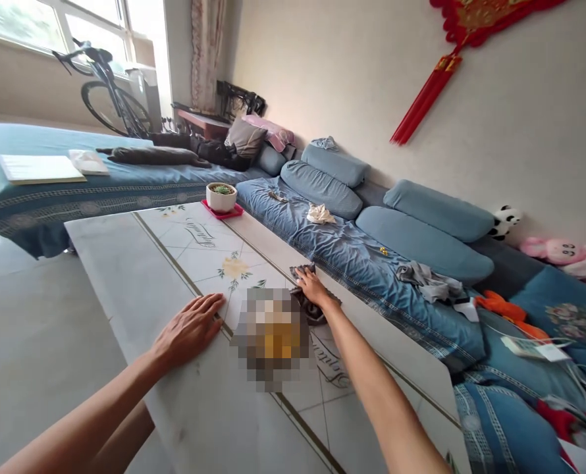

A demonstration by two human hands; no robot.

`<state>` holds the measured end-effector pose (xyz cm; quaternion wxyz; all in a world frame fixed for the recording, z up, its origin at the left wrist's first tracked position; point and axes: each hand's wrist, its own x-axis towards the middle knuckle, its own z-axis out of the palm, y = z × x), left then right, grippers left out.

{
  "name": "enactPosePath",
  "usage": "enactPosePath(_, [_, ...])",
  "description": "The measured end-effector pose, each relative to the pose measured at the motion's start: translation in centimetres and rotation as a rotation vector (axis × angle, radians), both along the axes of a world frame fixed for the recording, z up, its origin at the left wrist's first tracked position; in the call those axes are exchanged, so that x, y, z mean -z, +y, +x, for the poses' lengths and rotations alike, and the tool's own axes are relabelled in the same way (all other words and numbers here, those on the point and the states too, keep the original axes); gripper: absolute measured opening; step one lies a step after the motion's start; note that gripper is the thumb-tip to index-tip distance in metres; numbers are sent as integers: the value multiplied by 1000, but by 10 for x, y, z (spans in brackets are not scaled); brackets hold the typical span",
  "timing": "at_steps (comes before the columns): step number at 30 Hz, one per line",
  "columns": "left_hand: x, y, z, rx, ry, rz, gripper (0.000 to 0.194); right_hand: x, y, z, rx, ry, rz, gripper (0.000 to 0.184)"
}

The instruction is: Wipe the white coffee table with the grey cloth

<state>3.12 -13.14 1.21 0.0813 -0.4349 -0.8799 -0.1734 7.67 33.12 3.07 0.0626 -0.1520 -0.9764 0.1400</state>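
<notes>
My left hand [194, 327] lies flat on the white table [110, 247], palm down, its fingers stretched out near a gold stripe. My right hand [313, 287] is farther out, near the table's sofa-side edge. It presses on a bunched dark cloth [311, 312], which shows in front of the fingertips and under the wrist. A pixelated patch between my hands hides part of the tabletop and whatever is there. The tabletop carries printed flowers and lettering.
A white pot with a small plant [220, 197] stands on a red tray [232, 212] at the table's far corner. A blue-covered sofa [342, 240] runs along the right side, with clothes and cushions on it. A bicycle [112, 99] stands by the window.
</notes>
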Motion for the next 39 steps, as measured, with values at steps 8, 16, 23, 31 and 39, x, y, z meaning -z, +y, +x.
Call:
enactPosePath(8, [9, 3, -6, 13, 3, 68, 64, 3, 26, 334, 354, -14, 0, 71])
enactPosePath(16, [14, 6, -11, 18, 12, 39, 67, 39, -191, 355, 306, 23, 37, 64])
enactPosePath(23, [10, 1, -15, 33, 29, -78, 73, 16, -278, 326, 61, 30, -49, 64])
enactPosePath(31, [24, -2, -22, 31, 83, -85, 75, 0, -156, 335, 577, -7, 74, 59])
enactPosePath(39, [17, -5, -23, 32, 75, -131, 72, 46, -286, 359, 320, 169, 40, 62])
